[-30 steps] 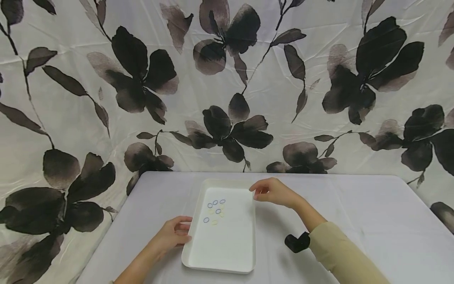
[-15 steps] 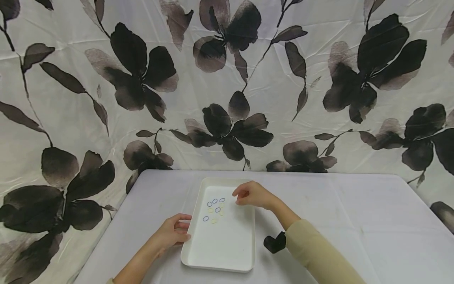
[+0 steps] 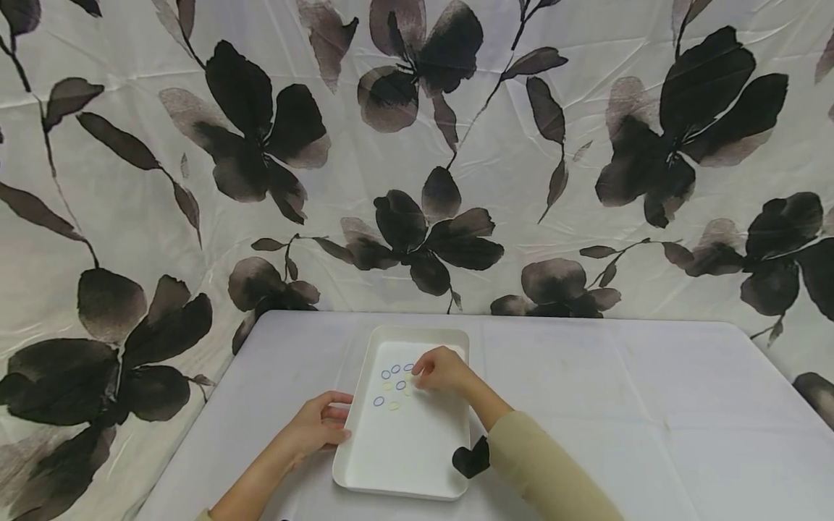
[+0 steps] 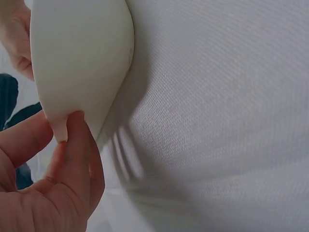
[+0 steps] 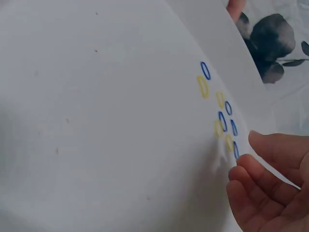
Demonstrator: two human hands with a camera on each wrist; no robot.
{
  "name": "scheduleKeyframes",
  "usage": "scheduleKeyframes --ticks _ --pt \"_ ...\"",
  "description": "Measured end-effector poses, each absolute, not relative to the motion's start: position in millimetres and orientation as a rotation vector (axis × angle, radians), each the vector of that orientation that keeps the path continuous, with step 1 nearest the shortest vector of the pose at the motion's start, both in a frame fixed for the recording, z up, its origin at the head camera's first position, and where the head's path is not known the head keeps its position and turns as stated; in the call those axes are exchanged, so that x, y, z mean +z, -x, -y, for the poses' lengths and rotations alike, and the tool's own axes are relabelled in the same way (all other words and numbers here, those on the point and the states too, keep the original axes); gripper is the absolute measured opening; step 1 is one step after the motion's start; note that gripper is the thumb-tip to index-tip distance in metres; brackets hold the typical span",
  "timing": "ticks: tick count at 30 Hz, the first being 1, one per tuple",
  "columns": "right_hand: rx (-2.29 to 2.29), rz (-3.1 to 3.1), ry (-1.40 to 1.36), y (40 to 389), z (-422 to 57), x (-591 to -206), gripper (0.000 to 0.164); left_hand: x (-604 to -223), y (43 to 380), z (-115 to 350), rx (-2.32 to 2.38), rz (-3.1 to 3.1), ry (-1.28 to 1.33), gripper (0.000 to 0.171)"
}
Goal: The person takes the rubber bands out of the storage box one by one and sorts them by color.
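Observation:
A shallow white tray (image 3: 404,463) lies lengthwise on the table. My left hand (image 3: 321,425) pinches its left side, and in the left wrist view the thumb and fingers (image 4: 75,154) bend around the rim. Inside the tray, toward the far left, lie several small blue rings (image 3: 400,386) and yellow rings (image 3: 394,406), loosely grouped. Over the tray, just right of the group, is my right hand (image 3: 443,370), fingertips close to the rings. The right wrist view shows its thumb and loosely bent fingers (image 5: 251,169) apart, with nothing visible between them.
The tray stands on a white cloth-covered table (image 3: 586,405). Behind the table hangs a white curtain (image 3: 560,43) with dark flowers. A black object (image 3: 471,458) on the right wrist hangs over the tray's near right edge.
My right hand has moved left from the tray's far right rim to beside the rings. The left hand stays at the left rim, and the rings look unmoved.

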State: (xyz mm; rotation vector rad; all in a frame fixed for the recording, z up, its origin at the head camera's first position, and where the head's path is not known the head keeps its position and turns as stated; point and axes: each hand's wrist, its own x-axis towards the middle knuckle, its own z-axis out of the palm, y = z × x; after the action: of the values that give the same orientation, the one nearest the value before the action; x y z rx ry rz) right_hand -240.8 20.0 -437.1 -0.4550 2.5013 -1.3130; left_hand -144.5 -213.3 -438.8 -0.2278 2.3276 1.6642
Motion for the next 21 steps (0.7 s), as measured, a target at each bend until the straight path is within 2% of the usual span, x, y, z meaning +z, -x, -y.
scheduleKeyframes --ticks 6,21 --pt "-1.281 -2.601 0.384 236.4 -7.6 -448.8 0.009 -437.2 143.8 215.3 1.676 -2.304 0.167 0.058" --pt "-1.063 -2.759 0.503 226.1 0.0 -457.3 0.018 -435.8 141.2 215.6 1.678 -2.295 0.172 0.057"
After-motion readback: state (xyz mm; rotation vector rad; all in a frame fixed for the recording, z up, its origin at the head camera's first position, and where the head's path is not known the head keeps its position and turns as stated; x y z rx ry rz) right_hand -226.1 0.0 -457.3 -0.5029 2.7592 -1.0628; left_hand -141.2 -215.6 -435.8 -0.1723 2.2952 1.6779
